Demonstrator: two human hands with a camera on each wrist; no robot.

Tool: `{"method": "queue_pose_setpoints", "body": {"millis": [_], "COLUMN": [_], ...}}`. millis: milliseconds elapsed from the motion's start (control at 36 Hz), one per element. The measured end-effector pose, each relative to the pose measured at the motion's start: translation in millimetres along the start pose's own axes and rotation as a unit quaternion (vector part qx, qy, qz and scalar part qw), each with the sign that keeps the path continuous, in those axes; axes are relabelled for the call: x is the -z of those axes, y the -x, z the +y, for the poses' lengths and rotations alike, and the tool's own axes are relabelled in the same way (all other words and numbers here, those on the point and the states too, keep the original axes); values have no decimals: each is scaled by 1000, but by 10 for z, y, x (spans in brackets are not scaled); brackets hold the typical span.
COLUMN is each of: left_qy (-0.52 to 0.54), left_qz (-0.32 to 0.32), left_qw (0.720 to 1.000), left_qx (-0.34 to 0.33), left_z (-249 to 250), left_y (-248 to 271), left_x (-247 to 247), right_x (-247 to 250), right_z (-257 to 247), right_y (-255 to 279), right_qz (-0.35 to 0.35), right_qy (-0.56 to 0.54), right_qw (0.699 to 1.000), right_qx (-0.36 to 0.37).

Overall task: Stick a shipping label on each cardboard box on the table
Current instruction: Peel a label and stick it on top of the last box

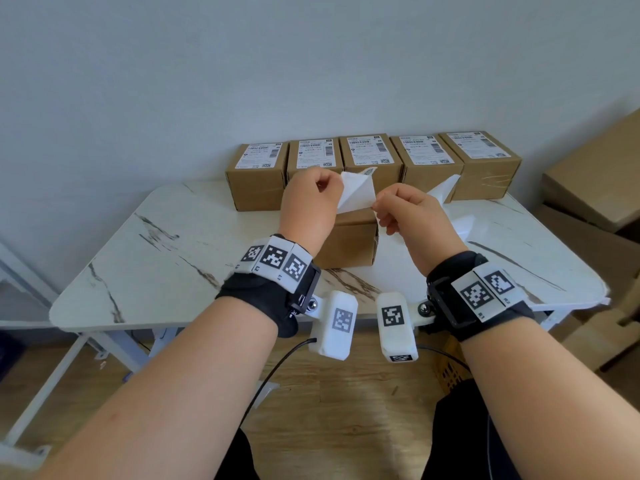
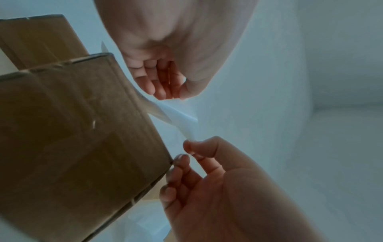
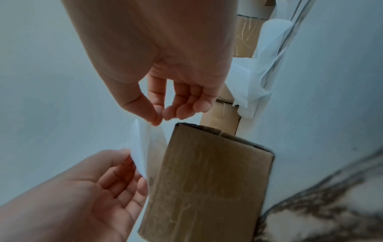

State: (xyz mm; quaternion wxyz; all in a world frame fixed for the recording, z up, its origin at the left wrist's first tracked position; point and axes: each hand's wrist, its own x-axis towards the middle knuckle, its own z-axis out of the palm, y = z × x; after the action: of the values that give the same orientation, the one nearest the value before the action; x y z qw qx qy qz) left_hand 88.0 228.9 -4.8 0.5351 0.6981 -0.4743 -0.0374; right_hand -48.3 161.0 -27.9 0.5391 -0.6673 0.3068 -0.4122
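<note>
Both hands pinch one shipping label [image 1: 356, 192] above the unlabelled box [image 1: 349, 242] mid-table: left hand [image 1: 306, 206] thumb and forefinger on its far corner, right hand [image 1: 407, 216] on the near edge. Five labelled boxes [image 1: 372, 161] line the table's [image 1: 173, 244] back edge. Risk: the curling label folds onto itself or lands crooked, since it hangs slack between the pinches

My head view looks down and forward over both wrists. Each wrist view sits close beneath its palm, facing up along the fingers. All three share the pinched label [image 1: 356, 192] above the near box [image 1: 349, 244].
</note>
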Motion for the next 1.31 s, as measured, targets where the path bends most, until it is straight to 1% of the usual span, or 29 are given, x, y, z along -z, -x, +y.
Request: {"method": "queue_pose_setpoints", "body": {"millis": [111, 222, 361, 556, 667, 778, 889, 1056, 1194, 1306], "left_qy": [24, 18, 33, 60, 80, 115, 116, 100, 104, 100], "left_qz": [17, 47, 87, 135, 160, 167, 186, 214, 221, 212], "left_qw": [999, 998, 994, 988, 983, 978, 975, 970, 969, 971], "left_qx": [26, 32, 54, 45, 50, 45, 39, 51, 50, 47], "left_z": [1, 36, 61, 151, 191, 273, 269, 225, 216, 202], "left_y": [-33, -73, -119, -211, -255, -239, -265, -344, -369, -346], "left_x": [56, 84, 114, 203, 242, 250, 252, 268, 293, 240], "right_x": [19, 29, 82, 244, 327, 388, 464, 590, 631, 592], "right_z": [-24, -62, -114, -162, -178, -204, -203, -102, -50, -7], "right_y": [-21, -45, -111, -200, -256, -280, -286, -314, -340, -351], "right_qz": [13, 23, 67, 107, 146, 180, 207, 242, 271, 264], "right_qy": [-27, -49, -57, -61, -85, -124, -146, -165, -184, -173], "right_qw": [999, 998, 995, 990, 979, 962, 948, 935, 921, 925], "right_qx": [-20, -27, -45, -74, -116, -163, -191, -199, -212, -210]}}
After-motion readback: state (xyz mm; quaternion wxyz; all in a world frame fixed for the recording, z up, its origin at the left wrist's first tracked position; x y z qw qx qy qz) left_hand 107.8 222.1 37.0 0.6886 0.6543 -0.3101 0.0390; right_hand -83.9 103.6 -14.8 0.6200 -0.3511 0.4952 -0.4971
